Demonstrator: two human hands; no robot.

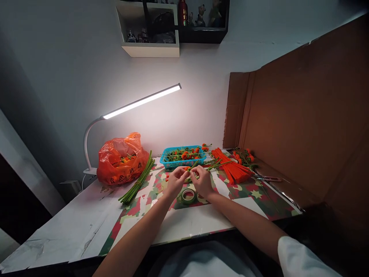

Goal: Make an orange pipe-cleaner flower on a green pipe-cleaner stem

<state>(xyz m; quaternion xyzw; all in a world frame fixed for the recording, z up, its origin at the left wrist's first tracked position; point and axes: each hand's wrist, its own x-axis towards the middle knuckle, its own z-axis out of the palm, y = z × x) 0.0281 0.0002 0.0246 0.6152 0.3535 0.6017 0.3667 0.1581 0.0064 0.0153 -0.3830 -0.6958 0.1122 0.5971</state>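
Note:
Over the middle of the table, my left hand (176, 181) and my right hand (203, 182) meet fingertip to fingertip. Between them is a small orange artificial flower (187, 168) with a green stem. My left fingers pinch it near the head; my right fingers are closed on the stem just below, and a green length sticks up past them. Whether a strip of tape lies in the fingers is too small to tell. A roll of green tape (188, 196) lies flat just below my hands. Behind them stands a blue basket (170, 165) of orange flowers and green stems.
At the left are an orange plastic bag (119, 169), a bundle of green stems (137, 184) and a lit clamp lamp (141, 102). Orange-red strips (235, 171), more flowers (245, 156) and a pair of scissors (269, 179) lie right, beside a cardboard wall (302, 115).

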